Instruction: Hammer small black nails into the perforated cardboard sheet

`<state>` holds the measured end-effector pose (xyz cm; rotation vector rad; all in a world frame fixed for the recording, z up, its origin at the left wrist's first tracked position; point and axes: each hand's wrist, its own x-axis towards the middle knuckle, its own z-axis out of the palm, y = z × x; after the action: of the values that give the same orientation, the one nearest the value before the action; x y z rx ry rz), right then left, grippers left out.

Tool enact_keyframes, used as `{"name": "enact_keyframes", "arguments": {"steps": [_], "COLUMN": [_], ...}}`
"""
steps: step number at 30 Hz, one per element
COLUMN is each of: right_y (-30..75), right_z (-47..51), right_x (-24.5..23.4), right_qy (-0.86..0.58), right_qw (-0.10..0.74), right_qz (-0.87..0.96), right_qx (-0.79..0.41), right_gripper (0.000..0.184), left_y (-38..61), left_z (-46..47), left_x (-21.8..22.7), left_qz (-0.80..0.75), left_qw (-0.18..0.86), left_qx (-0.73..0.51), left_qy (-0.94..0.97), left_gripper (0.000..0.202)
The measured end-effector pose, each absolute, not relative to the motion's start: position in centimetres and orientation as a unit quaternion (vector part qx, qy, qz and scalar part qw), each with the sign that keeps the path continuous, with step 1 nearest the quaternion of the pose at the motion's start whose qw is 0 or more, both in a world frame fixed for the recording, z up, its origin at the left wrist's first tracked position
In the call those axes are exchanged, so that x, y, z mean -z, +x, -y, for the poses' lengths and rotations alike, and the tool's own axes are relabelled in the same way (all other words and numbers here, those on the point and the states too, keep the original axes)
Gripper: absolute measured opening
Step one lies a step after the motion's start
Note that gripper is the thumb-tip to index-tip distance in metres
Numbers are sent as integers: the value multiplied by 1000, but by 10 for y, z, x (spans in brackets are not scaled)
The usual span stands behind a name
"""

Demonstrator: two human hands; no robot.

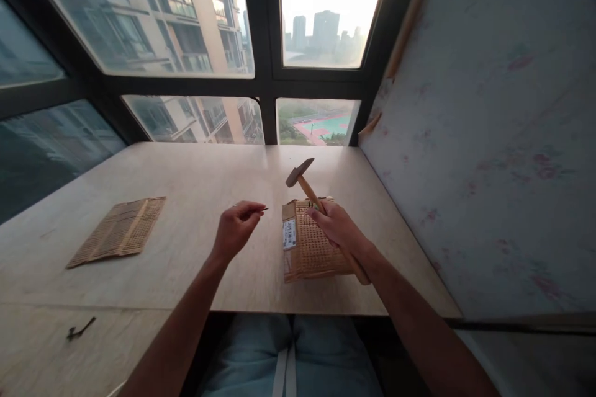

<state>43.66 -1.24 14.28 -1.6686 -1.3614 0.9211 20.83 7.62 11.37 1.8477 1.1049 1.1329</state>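
My right hand (pixel 339 226) is wrapped round the wooden handle of a hammer (pixel 305 183). The hammer's metal head points up and to the left, and the handle's end sticks out below my wrist. Under the hammer lies a flat piece of corrugated cardboard (pixel 310 260) with a white label (pixel 289 233) at its left side and rows of small marks or holes. Left of the cardboard, my left hand (pixel 237 226) pinches a thin dark nail (pixel 265 208), whose tip shows beyond the fingertips; the rest is hidden. The nail is apart from both hammer and cardboard.
Another cardboard sheet (pixel 118 229) lies at the left of the pale stone-like sill (pixel 209 173). A small black bent object (pixel 81 328) rests at the lower left. Dark-framed windows (pixel 267 43) stand behind, and a flower-patterned wall (pixel 488 136) bounds the right.
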Motion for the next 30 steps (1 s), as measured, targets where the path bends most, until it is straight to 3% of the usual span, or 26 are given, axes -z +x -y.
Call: {"name": "enact_keyframes", "arguments": {"steps": [6,17,30], "right_y": [464,486,488], "right_z": [27,35,26], "right_x": [-139,-130,-131], "right_qy": [-686,-703,-695], "right_qw": [378,363,365], "right_qz": [519,474,463], "right_qx": [-342,-387,-411], "right_gripper": [22,28,25], "left_y": [279,310,312], "left_z": [-94,-129,-145], "left_x": [-100,-91,-98], "left_qz": [-368,-315,-219], "left_qw": [436,352,378], "left_qx": [-404,-291,-230], "left_qy": [715,832,869], "left_gripper": [16,18,27]}}
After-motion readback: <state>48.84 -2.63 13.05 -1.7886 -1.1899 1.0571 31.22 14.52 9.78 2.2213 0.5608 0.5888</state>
